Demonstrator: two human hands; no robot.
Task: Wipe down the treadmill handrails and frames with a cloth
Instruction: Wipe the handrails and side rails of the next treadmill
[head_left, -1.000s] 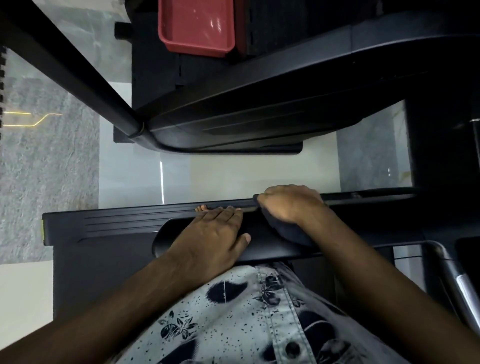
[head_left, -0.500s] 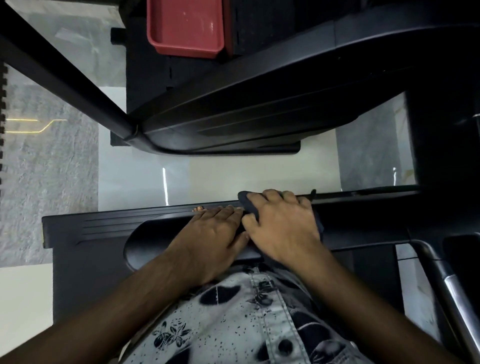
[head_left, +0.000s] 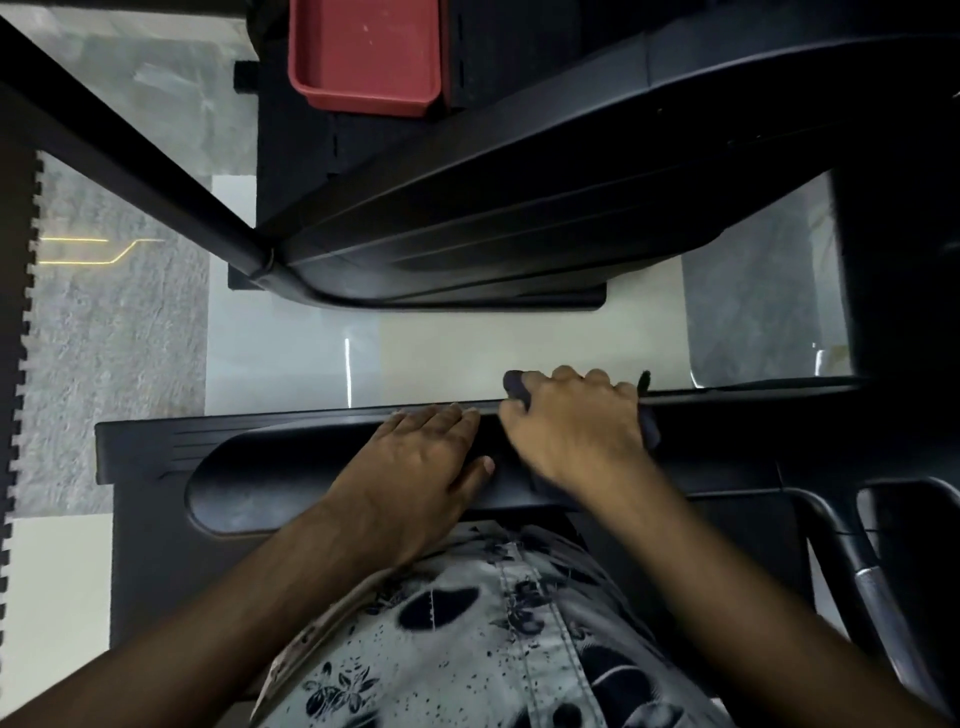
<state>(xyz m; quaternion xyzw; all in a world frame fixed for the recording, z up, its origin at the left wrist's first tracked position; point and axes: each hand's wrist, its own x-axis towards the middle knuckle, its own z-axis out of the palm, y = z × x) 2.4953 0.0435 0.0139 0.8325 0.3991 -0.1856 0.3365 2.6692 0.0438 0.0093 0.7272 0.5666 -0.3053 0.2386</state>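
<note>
A black padded handrail (head_left: 260, 486) runs across the view below me, with a black frame rail (head_left: 171, 441) behind it. My left hand (head_left: 421, 462) lies flat on the handrail, fingers straight. My right hand (head_left: 571, 426) sits just to its right, fingers curled over a dark cloth (head_left: 649, 428) and pressing it onto the rail's far edge. Only the cloth's ends show, one at the fingertips and one at the hand's right side.
A second black treadmill (head_left: 519, 208) lies beyond a strip of pale floor, with a red tray (head_left: 363, 52) on it. A black bar (head_left: 130, 150) slants in from the upper left. A silver-tipped handle (head_left: 878, 597) curves at the lower right. Grey carpet lies left.
My right hand with the cloth slid left along the rail to the left hand, then moved slightly right and further over the far edge. The left hand stayed put.
</note>
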